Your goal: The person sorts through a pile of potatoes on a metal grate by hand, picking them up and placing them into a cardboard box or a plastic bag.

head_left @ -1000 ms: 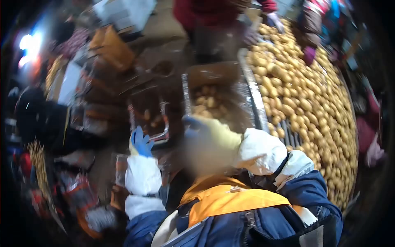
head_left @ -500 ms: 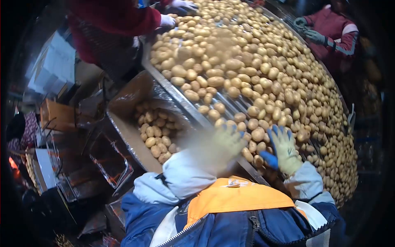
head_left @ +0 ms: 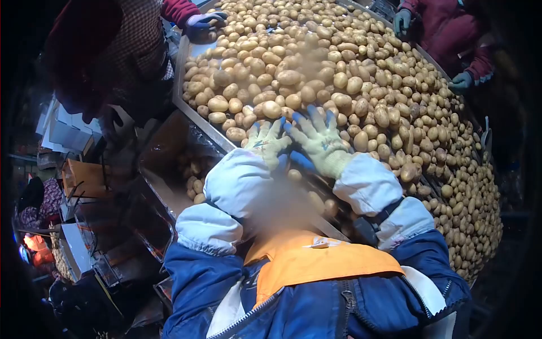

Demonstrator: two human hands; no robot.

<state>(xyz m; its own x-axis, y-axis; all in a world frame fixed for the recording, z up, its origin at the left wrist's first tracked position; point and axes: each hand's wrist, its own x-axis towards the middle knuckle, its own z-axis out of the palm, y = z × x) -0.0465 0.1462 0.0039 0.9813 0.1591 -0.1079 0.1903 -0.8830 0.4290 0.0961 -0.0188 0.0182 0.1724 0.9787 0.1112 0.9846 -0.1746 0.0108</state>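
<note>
A broad layer of potatoes (head_left: 381, 117) covers the sorting table (head_left: 206, 127). My left hand (head_left: 267, 143), in a pale yellow glove with blue fingertips, lies on the near potatoes by the metal rim, fingers spread. Beside it, my right hand (head_left: 323, 141) wears a matching glove and reaches forward over the potatoes, its fingers apart. The fingertips of both hands touch or nearly touch potatoes, and neither hand grips one. A blurred smear hides the area just in front of my chest.
A lined cardboard box (head_left: 161, 169) holding potatoes stands below the rim on the left. One co-worker's gloved hand (head_left: 206, 21) rests at the far left rim. Another co-worker's gloved hand (head_left: 462, 80) is across the table. White boxes (head_left: 68, 129) are stacked at left.
Both my hands have moved forward and left over the table, now close together. The co-worker across has moved their hands apart; the left co-worker has shifted left.
</note>
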